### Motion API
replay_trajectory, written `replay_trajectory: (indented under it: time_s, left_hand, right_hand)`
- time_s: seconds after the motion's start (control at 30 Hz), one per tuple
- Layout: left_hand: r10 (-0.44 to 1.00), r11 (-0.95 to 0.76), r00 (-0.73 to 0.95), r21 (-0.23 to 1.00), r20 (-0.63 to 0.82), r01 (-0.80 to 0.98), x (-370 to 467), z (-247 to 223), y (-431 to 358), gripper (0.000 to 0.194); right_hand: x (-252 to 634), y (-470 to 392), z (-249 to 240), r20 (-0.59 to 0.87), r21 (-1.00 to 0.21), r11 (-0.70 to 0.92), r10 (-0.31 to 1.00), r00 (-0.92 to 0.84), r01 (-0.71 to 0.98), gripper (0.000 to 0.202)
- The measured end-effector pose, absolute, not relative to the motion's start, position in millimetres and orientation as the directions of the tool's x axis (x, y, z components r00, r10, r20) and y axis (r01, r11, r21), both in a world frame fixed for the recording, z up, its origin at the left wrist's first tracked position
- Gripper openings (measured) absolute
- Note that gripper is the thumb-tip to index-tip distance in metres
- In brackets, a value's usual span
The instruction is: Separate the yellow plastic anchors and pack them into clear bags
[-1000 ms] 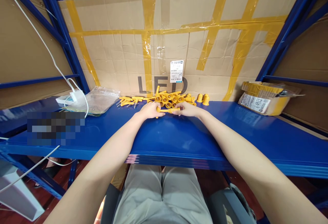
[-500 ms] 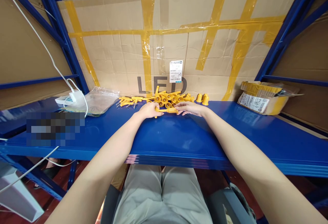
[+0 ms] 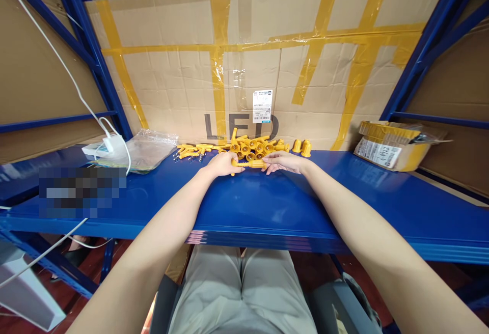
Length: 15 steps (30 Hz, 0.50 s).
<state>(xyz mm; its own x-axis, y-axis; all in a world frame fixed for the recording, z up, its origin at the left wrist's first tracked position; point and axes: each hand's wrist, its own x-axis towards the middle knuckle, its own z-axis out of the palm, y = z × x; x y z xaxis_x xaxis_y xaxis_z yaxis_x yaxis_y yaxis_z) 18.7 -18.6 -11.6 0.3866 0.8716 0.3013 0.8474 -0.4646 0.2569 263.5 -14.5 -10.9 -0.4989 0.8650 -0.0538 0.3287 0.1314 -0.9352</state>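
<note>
A yellow plastic corkscrew (image 3: 255,164), with a shaft and a bell-shaped end, lies sideways between my two hands just above the blue table. My left hand (image 3: 221,164) is closed around its handle end, fingers partly hidden. At the bell end, my right hand (image 3: 283,162) pinches the rim between thumb and fingertips. Right behind them is a pile of yellow corkscrews (image 3: 252,146), many with their bell openings facing me. Left of the pile lie several yellow handles with metal spirals (image 3: 194,150). Two loose yellow bell caps (image 3: 305,147) stand upright to the right.
A torn cardboard box (image 3: 393,145) with yellow tape sits at the table's right. On the left are a clear plastic bag (image 3: 151,149) and a white charger with cable (image 3: 113,143). A large taped cardboard sheet (image 3: 171,84) closes off the back, between blue rack posts.
My right hand's fingers have shifted slightly on the bell end, and its wrist has turned a little. The left hand keeps its hold; the pile looks the same.
</note>
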Motion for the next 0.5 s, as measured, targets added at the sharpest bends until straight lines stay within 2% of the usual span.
replay_trajectory:
  time_s: [0.3, 0.43, 0.5]
  left_hand:
    - [0.868, -0.474, 0.398, 0.255, 0.298, 0.843, 16.1, -14.8, -13.7, 0.037]
    - [0.869, -0.482, 0.403, 0.302, 0.288, 0.822, 15.0, -15.3, -14.3, 0.036]
    - [0.868, -0.487, 0.409, 0.316, 0.283, 0.814, 15.0, -15.5, -15.2, 0.038]
  right_hand:
    - [260.9, -13.8, -11.6, -0.064, -0.945, 0.102, 0.875, -0.481, 0.311, 0.040]
    - [259.7, -14.9, -11.9, -0.047, -0.949, 0.110, 0.875, -0.481, 0.294, 0.029]
    - [257.7, -15.8, -11.1, -0.042, -0.972, 0.065, 0.898, -0.437, 0.228, 0.022]
